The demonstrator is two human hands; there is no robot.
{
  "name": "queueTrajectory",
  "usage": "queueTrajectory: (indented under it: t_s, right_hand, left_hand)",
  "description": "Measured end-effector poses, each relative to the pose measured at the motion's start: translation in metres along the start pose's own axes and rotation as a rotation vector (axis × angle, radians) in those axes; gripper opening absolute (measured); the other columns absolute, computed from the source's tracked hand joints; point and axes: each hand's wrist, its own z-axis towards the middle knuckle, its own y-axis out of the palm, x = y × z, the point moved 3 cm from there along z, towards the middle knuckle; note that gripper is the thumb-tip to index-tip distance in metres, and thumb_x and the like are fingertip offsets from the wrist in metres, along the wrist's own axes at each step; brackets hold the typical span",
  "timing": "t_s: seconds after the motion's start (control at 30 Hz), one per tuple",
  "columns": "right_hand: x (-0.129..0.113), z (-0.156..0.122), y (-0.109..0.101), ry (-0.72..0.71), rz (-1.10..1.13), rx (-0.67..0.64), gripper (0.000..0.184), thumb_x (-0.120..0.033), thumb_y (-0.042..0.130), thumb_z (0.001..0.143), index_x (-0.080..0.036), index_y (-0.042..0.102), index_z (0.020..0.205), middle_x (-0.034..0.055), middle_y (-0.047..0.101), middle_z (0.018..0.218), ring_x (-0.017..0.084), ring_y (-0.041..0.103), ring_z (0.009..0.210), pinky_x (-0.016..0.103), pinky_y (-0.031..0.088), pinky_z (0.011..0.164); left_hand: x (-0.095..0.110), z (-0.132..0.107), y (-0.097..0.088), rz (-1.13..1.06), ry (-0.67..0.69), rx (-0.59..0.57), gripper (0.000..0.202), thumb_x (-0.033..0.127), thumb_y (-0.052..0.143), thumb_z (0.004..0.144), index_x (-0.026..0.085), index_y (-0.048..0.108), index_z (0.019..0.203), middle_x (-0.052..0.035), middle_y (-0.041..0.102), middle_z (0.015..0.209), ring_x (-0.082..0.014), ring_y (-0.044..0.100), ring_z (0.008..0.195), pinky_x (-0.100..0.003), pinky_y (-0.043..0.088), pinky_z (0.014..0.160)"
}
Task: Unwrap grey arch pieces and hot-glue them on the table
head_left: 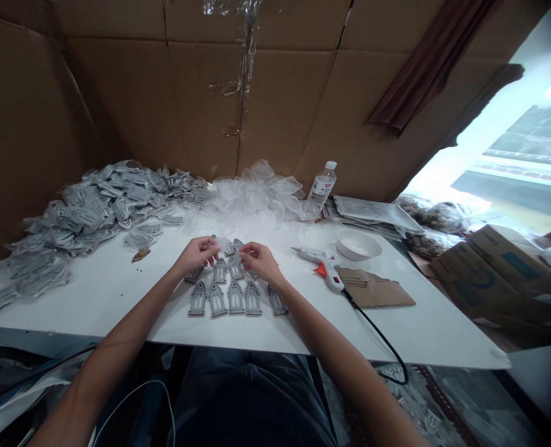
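Note:
Grey arched window-shaped pieces (235,297) lie in rows on the white table in front of me. Behind the rows, my left hand (201,254) is closed, thumb and fingers drawn together at the left of the group. What it pinches, perhaps a bit of clear plastic, is too small to tell. To its right, my right hand (260,261) is closed in a similar pinch over the grey pieces at the back right. Its own fingers hide whatever is in it. One arched piece (277,301) sits partly under my right forearm.
A heap of bagged grey pieces (94,205) covers the left side. Clear plastic bags (257,192) and a bottle (322,186) stand at the back. At right are a hot glue gun (324,267) with a black cord, a white bowl (359,245) and a cardboard scrap (378,288).

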Motion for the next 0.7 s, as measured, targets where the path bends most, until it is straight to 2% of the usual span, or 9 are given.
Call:
queueTrajectory:
  t_s: [0.33,0.57,0.7]
  right_hand:
    - [-0.017,-0.009,0.000,-0.262,-0.196,-0.021,0.014,-0.027,0.054,0.087,-0.020,0.066,0.091,0.0057,0.066,0.093,0.017,0.060,0.089,0.029,0.051,0.074]
    - [-0.022,-0.012,-0.003,-0.399,-0.349,-0.114,0.019,-0.017,0.050,0.086,-0.024,0.066,0.092,0.0044,0.066,0.094,0.017,0.061,0.088,0.028,0.047,0.079]
    - [-0.023,-0.014,-0.004,-0.432,-0.423,-0.099,0.023,-0.018,0.047,0.091,-0.024,0.068,0.098,0.0064,0.066,0.098,0.018,0.061,0.088,0.029,0.047,0.082]
  left_hand:
    - [0.001,0.000,0.000,0.011,0.012,0.012,0.050,0.060,0.077,0.066,0.016,0.057,0.081,-0.0027,0.067,0.062,-0.0122,0.059,0.048,-0.020,0.039,0.043]
    - [0.001,-0.001,-0.001,0.018,0.015,0.003,0.049,0.059,0.078,0.067,0.016,0.057,0.081,-0.0027,0.067,0.063,-0.0121,0.059,0.048,-0.020,0.040,0.043]
    - [0.002,-0.001,-0.001,0.019,0.014,-0.003,0.048,0.057,0.078,0.068,0.016,0.058,0.081,-0.0029,0.067,0.063,-0.0125,0.059,0.048,-0.021,0.040,0.043]
